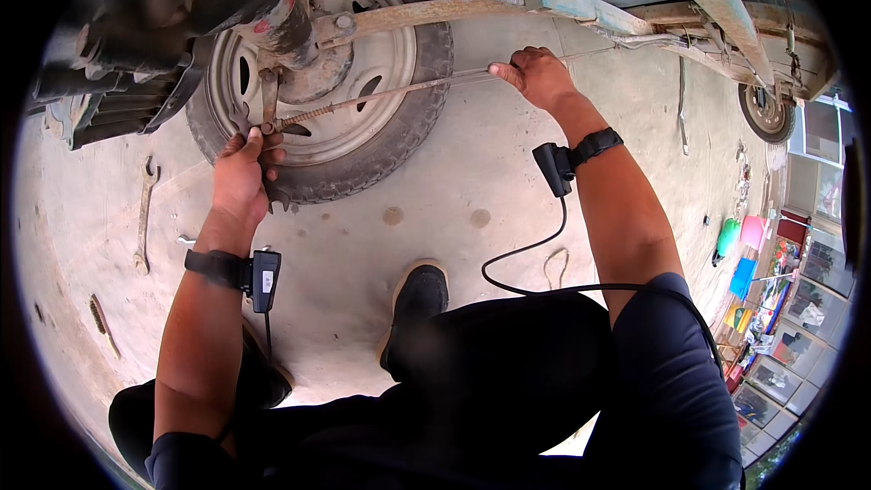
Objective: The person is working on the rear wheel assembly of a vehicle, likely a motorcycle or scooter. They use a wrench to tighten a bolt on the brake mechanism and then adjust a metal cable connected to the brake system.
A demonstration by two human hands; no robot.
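A thin rusty rod [399,92] runs across the wheel [376,141], with a coil spring [307,117] near its left end. My left hand [243,168] is closed at that end, its thumb and fingertips by the rod's tip and a metal lever [269,95]. An open-end wrench [239,116] sticks out above these fingers; most of it is hidden by the hand. To the right, my right hand [542,80] is closed round the rod, thumb pointing left along it.
Another open-end wrench [146,213] lies on the concrete floor at left, with a short rusty piece [103,327] nearer me. A rusty frame beam [426,14] crosses overhead. A dark ribbed part [136,100] hangs at upper left. At far right are a smaller wheel [768,113] and colourful items.
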